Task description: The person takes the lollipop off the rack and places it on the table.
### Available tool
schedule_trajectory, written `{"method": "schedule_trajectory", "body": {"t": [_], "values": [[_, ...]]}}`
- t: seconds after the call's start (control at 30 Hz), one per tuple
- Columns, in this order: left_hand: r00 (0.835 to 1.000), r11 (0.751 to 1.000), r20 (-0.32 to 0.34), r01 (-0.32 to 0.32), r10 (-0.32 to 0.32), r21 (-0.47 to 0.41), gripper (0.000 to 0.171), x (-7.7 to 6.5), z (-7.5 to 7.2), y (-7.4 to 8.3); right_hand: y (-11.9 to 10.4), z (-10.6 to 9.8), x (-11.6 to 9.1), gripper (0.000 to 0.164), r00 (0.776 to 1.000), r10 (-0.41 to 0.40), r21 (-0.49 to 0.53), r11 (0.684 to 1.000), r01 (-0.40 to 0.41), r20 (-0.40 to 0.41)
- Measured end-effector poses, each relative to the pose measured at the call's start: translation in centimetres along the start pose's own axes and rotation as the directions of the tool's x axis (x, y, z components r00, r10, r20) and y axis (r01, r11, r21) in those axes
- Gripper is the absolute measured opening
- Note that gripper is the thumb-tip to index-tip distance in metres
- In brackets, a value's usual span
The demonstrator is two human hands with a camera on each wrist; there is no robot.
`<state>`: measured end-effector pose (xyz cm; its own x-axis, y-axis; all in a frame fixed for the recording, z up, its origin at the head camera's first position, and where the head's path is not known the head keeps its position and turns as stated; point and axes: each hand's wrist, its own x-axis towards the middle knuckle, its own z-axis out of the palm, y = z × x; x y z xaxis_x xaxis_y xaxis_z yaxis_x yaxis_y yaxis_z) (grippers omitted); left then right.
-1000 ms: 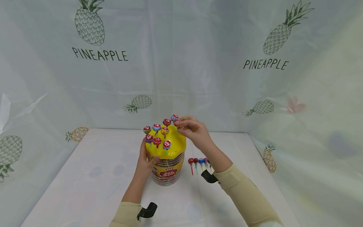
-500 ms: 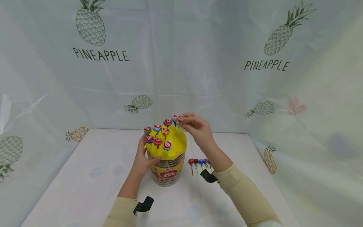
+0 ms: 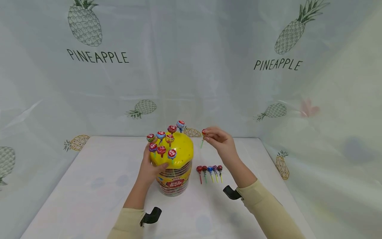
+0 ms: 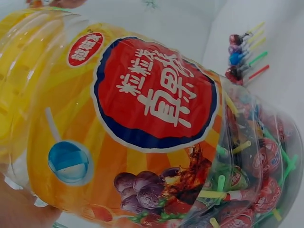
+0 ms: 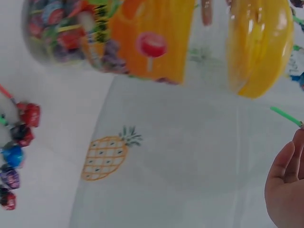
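Five lollipops (image 3: 210, 169) beside the jar (image 3: 174, 183)

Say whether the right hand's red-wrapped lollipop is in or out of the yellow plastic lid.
Out: the right hand holds the lollipop clear of the lid, its green stick hanging free.

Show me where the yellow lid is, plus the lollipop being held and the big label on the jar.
Yellow lid (image 3: 182, 146): head view, on its bare top.
Held lollipop (image 3: 204, 132): head view, on its wrapped candy end.
Label (image 4: 130, 118): left wrist view, on its red emblem.
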<state>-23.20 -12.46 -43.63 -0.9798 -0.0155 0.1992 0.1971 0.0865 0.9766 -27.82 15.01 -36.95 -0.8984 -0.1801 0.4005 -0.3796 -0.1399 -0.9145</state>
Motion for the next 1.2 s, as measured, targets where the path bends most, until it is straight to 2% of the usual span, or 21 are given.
{"method": "schedule_trajectory", "body": {"t": [0.23,0.33,0.77,0.9,1.03,1.13,1.2], "values": [[1.000,1.000,-0.010,-0.007,0.007,0.017,0.087,0.0,0.1,-0.3,2.0,-3.0,-1.5,0.024,0.992,0.117,-0.025,0.993,-0.118,-0.054],[1.000,1.000,-0.014,-0.017,0.017,0.015,0.085,0.0,0.1,-0.4,2.8,-4.1,-2.3,0.028,0.983,0.169,-0.068,0.982,-0.174,-0.076],[0.999,0.999,-0.002,-0.034,0.034,-0.027,0.083,0.2,0.1,-0.6,8.5,-9.1,-5.7,0.033,0.920,0.366,-0.177,0.905,-0.387,-0.140],[1.000,0.999,-0.001,-0.024,0.024,-0.028,0.084,0.3,0.1,-0.6,9.8,-10.0,-6.2,0.036,0.902,0.408,-0.209,0.878,-0.430,-0.143],[1.000,1.000,-0.004,-0.015,0.015,-0.021,0.085,0.3,0.1,-0.5,10.9,-10.8,-6.4,0.038,0.895,0.427,-0.233,0.864,-0.446,-0.126],[1.000,1.000,-0.008,-0.009,0.009,-0.025,0.086,0.1,0.1,-0.5,12.0,-11.6,-6.5,0.037,0.892,0.437,-0.288,0.844,-0.452,-0.116],[1.000,1.000,-0.006,-0.007,0.007,-0.028,0.086,0.1,0.2,-0.5,12.7,-12.1,-6.5,0.036,0.889,0.442,-0.353,0.819,-0.453,-0.116]]}}
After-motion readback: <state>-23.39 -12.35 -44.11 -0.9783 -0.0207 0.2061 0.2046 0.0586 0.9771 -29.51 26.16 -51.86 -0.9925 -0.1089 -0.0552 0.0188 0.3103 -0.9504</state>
